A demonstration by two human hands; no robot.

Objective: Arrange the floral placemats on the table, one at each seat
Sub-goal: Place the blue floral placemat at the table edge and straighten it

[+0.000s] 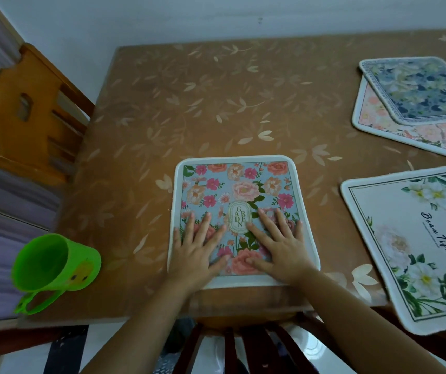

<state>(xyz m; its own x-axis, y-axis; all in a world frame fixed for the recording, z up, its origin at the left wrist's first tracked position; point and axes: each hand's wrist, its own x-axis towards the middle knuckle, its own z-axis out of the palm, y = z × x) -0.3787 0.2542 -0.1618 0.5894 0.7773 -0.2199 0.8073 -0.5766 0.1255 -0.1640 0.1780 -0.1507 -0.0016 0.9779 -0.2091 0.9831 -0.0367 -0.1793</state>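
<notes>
Pressing both palms flat, a person smooths a rectangular pink-and-blue floral placemat (232, 182) onto the brown leaf-patterned worktop (178, 103), directly in front of the dark-slatted chair (230, 344) at the near edge. The left hand (199, 249) and the right hand (278, 247) lie side by side on the mat's near half with fingers straight and spread. Neither grip closes on anything; the hands only bear down on the cloth (apparently to flatten it and stop it sliding while it is squared to the seat).

The mat's near border runs parallel to the worktop's edge and just inside it. Its oval "Garden" label stands upright to the viewer, top pointing toward the far wall. The mat's long axis seems to run the same way, near to far, though the wide lens makes the proportions hard to judge.

Three more mats wait at the right. A white rectangular placemat with white blossoms (411, 238) sits skewed, one corner overhanging the near edge. Farther back, a blue-and-yellow floral placemat (421, 90) lies crosswise on a peach floral placemat (373, 117), so by that stack only this seat looks settled. An orange wooden chair (19, 112) stands at the left side, not yet served by a mat. A bright green plastic cup (54, 265) lies on its side near the left front corner, well apart from the mat.
</notes>
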